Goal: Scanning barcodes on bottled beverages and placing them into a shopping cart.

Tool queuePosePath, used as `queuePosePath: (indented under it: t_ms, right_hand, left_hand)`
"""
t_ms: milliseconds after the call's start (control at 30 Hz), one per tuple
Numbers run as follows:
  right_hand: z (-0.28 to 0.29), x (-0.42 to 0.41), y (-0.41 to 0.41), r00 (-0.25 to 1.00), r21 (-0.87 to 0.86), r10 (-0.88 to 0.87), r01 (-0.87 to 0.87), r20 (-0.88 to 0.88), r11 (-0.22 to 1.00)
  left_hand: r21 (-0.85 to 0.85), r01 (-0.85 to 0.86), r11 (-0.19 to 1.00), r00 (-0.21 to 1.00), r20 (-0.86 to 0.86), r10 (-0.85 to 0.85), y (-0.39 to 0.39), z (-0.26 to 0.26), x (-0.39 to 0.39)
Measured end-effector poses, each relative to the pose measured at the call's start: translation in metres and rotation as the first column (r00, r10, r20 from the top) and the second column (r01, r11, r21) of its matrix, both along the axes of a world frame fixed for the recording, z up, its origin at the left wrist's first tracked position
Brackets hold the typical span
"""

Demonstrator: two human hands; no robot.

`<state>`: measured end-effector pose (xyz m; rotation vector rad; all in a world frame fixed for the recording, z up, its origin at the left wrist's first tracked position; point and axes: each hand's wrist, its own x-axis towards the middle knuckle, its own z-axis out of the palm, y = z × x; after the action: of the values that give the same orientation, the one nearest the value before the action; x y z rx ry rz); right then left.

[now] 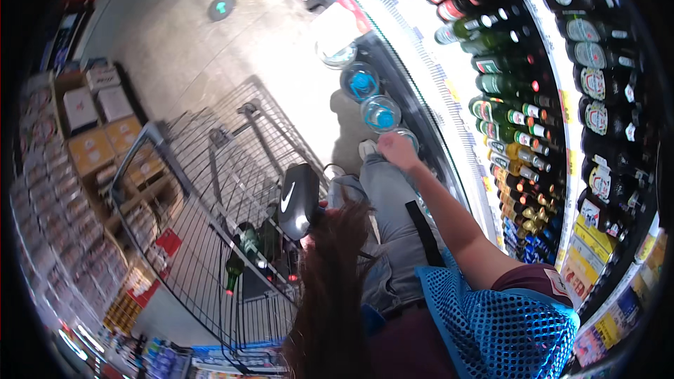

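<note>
My right hand (396,150) reaches down over a row of large clear plastic water jugs, nearest to one partly hidden jug (408,139). Its fingers look curled, but what they touch is hidden. My left hand (308,241) is mostly covered by long brown hair (334,273) hanging into view. Just beside it is a black case-like item (299,202) with a white Nike swoosh; whether the hand grips it is unclear. A wire shopping cart (210,231) stands on my left, with green glass bottles (250,245) inside.
To the right, lit shelves (421,63) hold rows of beer bottles (505,84). More jugs (380,114) with blue caps line the shelf base (400,79). Beyond the cart are stacked cartons (92,152) and packaged goods (63,210). A round floor marker (221,7) lies ahead.
</note>
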<state>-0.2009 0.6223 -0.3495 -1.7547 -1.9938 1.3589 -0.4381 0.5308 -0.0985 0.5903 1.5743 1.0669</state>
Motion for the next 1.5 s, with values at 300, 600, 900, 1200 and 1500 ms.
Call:
queuePosePath:
  t_ms: [300,600,900,1200,1500]
  right_hand:
    - [0.179,-0.189,-0.043,0.882,0.185,0.419,-0.385,-0.216,0.904]
    - [0.246,-0.343,-0.133,0.652,0.350,0.669,-0.571,-0.356,0.743]
    - [0.125,-0.415,-0.290,-0.484,0.355,0.853,-0.776,0.196,-0.522]
    - [0.017,-0.406,-0.368,-0.758,0.324,0.389,-0.244,0.524,-0.914]
    - [0.029,-0.421,-0.350,-0.844,0.418,0.467,-0.335,0.265,-0.844]
  left_hand:
    - [0.121,-0.635,0.763,0.762,-0.063,0.644,-0.185,0.112,-0.035]
    - [0.122,-0.992,-0.041,-0.013,0.227,0.974,-0.345,0.150,-0.015]
    - [0.072,-0.904,-0.422,-0.368,0.371,0.852,-0.407,0.161,0.028]
    - [-0.008,-0.882,-0.470,-0.448,0.322,0.834,-0.414,0.138,0.047]
    - [-0.063,-0.867,-0.495,-0.485,0.339,0.806,-0.418,0.129,0.042]
